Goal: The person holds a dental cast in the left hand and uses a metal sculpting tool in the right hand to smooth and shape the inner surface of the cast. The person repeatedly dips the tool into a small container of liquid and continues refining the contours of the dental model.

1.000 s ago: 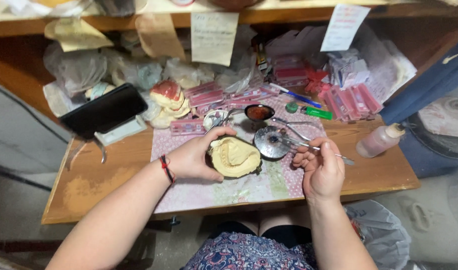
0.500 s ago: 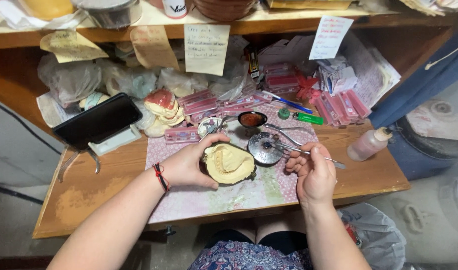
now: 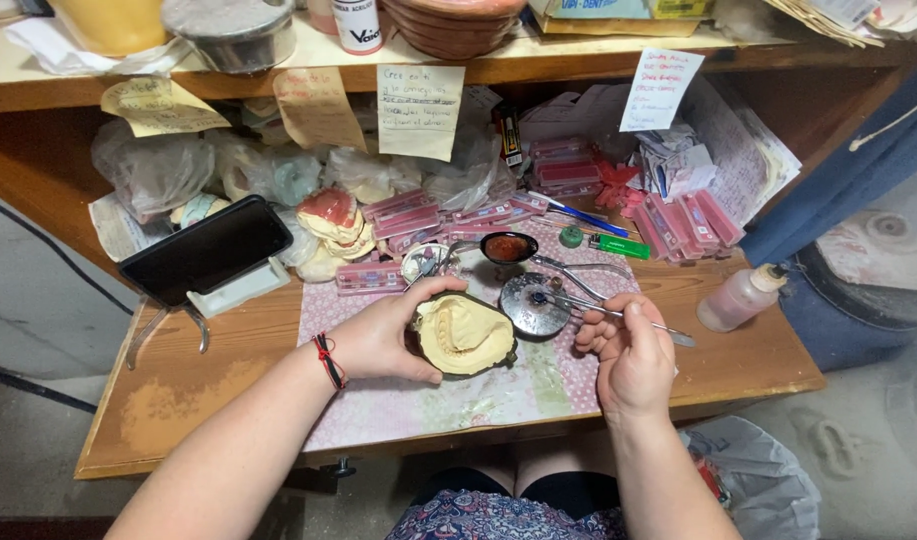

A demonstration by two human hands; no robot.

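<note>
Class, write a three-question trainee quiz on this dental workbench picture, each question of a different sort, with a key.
1. True or false: the left hand holds the cast.
2. The tool in the right hand has its tip over: A) the phone B) the round dish C) the bottle
3. Fill in: the cast lies above a pink ___.

Key: 1 true; 2 B; 3 mat.

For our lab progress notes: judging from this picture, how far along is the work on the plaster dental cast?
Done: the pale yellow plaster dental cast is formed, teeth ridge showing, seated in a dark holder. In hand: the left hand steadies it on the pink patterned mat, while the right hand holds a thin metal instrument, tip at the small round metal dish. Left: no pink wax shows on the cast.
</note>
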